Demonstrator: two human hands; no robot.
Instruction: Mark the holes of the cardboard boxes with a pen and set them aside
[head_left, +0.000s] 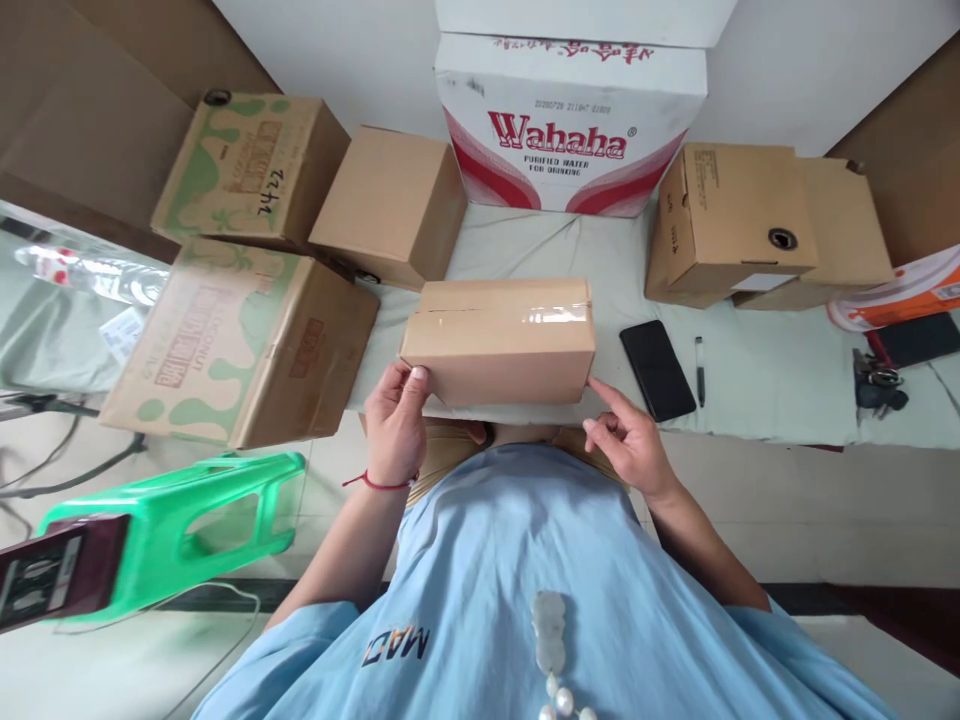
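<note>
Tape seals the small cardboard box [500,340], which is gripped at its near corner by the left hand [395,420]; its other corner is touched by the loosely open right hand [628,440].

A small cardboard box [501,340], sealed along its top with clear tape [517,314], sits at the near edge of a table covered in a pale cloth [772,370]. The left hand [396,422] grips the box's near left corner, thumb laid against its front face. The right hand [628,436] is at the box's near right corner, its forefinger touching the lower edge and the other fingers curled loosely. Just right of the box lie a black phone [658,369] and, beyond that, a pen [699,369]. Behind the box stands a white water carton [570,125]. Left of the box, a green-printed carton [244,343] overhangs the table, with a green stool [172,525] below it.
</note>
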